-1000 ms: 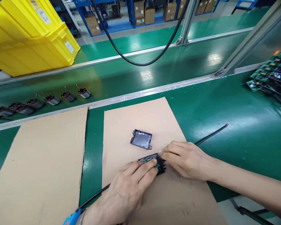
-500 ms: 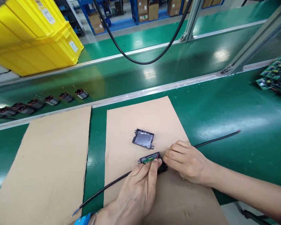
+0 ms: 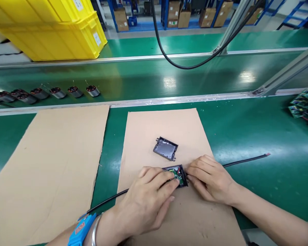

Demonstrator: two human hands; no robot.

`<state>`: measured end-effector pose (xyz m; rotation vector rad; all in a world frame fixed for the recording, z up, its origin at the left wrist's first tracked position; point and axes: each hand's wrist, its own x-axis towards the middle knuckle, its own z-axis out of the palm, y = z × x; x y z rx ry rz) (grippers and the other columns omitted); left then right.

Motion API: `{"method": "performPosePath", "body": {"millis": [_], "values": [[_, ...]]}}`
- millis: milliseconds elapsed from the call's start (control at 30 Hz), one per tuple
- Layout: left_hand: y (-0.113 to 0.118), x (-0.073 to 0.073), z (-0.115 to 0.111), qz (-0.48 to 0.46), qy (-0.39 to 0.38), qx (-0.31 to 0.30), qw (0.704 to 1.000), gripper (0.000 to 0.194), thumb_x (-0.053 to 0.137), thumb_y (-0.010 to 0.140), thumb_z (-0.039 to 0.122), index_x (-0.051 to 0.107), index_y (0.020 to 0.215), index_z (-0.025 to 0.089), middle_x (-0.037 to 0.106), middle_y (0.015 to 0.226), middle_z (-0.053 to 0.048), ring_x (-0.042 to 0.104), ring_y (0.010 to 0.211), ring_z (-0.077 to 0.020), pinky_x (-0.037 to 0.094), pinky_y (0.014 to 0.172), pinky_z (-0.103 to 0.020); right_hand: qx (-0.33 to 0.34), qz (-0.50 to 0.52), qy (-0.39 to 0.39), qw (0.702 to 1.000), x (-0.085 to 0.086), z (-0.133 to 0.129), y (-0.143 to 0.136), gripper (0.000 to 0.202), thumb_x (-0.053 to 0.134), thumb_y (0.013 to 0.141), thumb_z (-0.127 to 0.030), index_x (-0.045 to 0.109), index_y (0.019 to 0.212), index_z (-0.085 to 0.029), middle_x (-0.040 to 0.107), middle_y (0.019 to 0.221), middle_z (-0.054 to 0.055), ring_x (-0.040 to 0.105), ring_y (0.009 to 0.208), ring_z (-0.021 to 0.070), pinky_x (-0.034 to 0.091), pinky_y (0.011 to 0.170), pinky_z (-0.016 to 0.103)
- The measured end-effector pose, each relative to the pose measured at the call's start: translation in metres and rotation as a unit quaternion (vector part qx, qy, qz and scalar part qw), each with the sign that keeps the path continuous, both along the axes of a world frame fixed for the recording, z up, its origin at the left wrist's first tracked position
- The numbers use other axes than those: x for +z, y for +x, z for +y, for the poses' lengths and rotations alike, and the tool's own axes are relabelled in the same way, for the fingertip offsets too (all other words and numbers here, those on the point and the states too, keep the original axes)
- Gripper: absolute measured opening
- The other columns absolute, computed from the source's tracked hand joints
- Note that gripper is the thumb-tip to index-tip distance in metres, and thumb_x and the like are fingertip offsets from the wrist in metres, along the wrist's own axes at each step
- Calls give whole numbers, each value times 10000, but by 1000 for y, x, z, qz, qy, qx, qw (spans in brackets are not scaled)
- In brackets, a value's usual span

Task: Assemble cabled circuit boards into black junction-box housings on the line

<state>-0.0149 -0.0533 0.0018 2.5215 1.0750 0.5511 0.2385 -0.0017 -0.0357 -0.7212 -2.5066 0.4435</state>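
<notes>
A black plastic housing [image 3: 184,182] holds a green circuit board [image 3: 179,173] with red and black wires on it. My left hand [image 3: 151,194] reaches over the housing's left part and hides it; its fingertips press on the board while the thumb stays apart below. At the right end my right hand [image 3: 207,176] has its fingers closed around a black cable [image 3: 246,160], whose red tip lies out on the green table. Another black cable [image 3: 107,200] comes out from under my left hand toward the wrist. Above the housing lies a matching black cover [image 3: 165,149], inner side up.
Cardboard sheets [image 3: 66,153] lie on the green bench [image 3: 259,133]. Several motor stators [image 3: 93,90] stand in a row beyond the metal rail. Yellow crates [image 3: 66,41] are stacked back left, a black cable loop [image 3: 184,67] hangs ahead, and circuit boards [image 3: 306,106] pile at the right.
My left hand has shifted from pinching near the housing's edge to pressing its fingertips on the board, which now sits flatter inside. My right hand stays at the right end. The view has turned.
</notes>
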Motion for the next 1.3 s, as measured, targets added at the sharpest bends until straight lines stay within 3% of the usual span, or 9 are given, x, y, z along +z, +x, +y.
{"method": "performPosePath", "body": {"millis": [367,567,767,867,967,1067,1133,1200,1300], "values": [[11,-16,-6,177,79,1,981,424,379,1012,279,451,1387,96,527,1389,-66,460,1156,-258,300,962,-440,-1,13,-2,1000,6,-1,-1,193,523,831,-57,601,985,-145,618,875,80,519,787,201,413,701,357],[15,-10,-6,198,81,-8,977,446,407,966,175,435,1411,160,519,1393,-22,471,1102,-227,323,921,-414,-5,2,12,1000,5,-2,-2,183,469,846,-55,608,925,-143,600,839,82,504,773,201,405,694,356],[20,-3,-2,252,114,-37,960,464,394,916,82,467,1373,121,538,1375,-50,465,1116,-264,360,901,-444,-14,6,27,1000,5,-4,-6,195,439,852,-59,615,861,-144,587,811,84,487,762,201,416,689,345],[1,9,2,196,63,-27,978,514,464,915,169,387,1423,163,484,1415,-79,455,1173,-269,380,944,-443,-24,-12,14,1000,11,-3,5,220,457,864,-82,620,994,-151,590,876,83,508,823,212,421,734,362],[-32,18,-1,136,17,68,988,528,546,885,237,386,1382,159,444,1391,-140,429,1217,-289,405,976,-456,-42,-46,-3,998,19,-2,28,257,496,880,-137,590,1116,-169,583,995,99,517,924,236,416,801,401],[-58,15,-14,126,-41,128,983,222,519,896,225,517,1113,179,523,1194,-130,515,1061,-259,479,874,-415,-69,-62,-3,996,18,-2,51,179,507,901,-173,599,1054,-189,578,1054,105,516,968,249,412,819,417],[-64,9,-22,114,-66,136,982,76,440,934,197,512,959,192,553,1023,-90,553,914,-215,501,795,-363,-74,-53,8,996,13,-2,60,142,473,925,-166,600,978,-199,593,1037,99,526,948,243,416,795,403],[-66,7,-22,90,-70,154,982,136,364,966,178,485,908,201,546,931,-58,563,815,-179,503,729,-308,-72,-36,25,996,10,3,64,158,441,940,-148,590,932,-201,611,964,84,539,868,220,418,742,370],[-68,19,5,70,-32,183,980,167,334,980,179,480,902,206,546,908,-37,569,767,-155,493,679,-263,-83,-28,74,993,17,30,64,157,432,953,-149,579,929,-196,607,834,52,530,742,192,395,671,335]]}}
